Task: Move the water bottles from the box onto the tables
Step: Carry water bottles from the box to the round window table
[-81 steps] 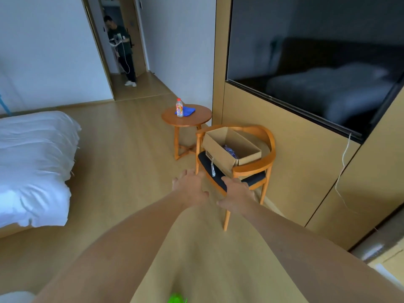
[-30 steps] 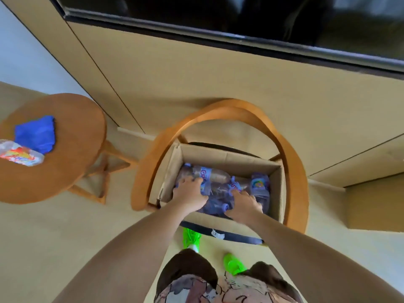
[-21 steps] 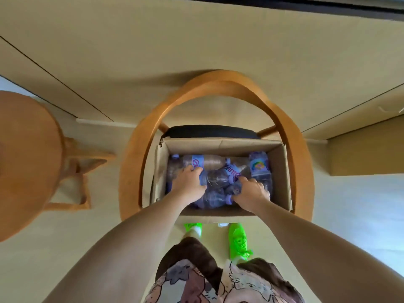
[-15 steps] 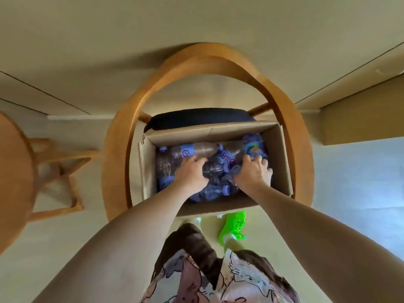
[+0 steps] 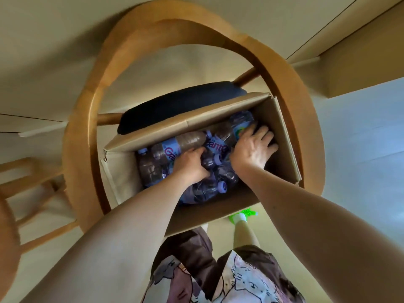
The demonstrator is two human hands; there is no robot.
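An open cardboard box [image 5: 282,136] sits on a wooden armchair [image 5: 83,149] with a dark seat cushion [image 5: 175,106]. Inside lie several clear water bottles [image 5: 188,141] with purple caps and blue labels, piled on their sides. My left hand [image 5: 190,167] is down among them, its fingers curled round one bottle [image 5: 209,162] near the neck. My right hand [image 5: 251,149] lies with spread fingers over a bottle with a colourful label [image 5: 240,121] by the box's right wall. The lower bottles are hidden under my hands.
The chair's curved wooden back [image 5: 196,25] rings the box and stands against a beige panelled wall [image 5: 54,51]. A round wooden side table [image 5: 8,237] shows at the left edge. My legs and a green shoe [image 5: 242,215] are just below the box.
I walked up to the chair and bent over the box. Both hands went in among the bottles; the right hand shifted right onto the colourful-label bottle, the left closed on one.
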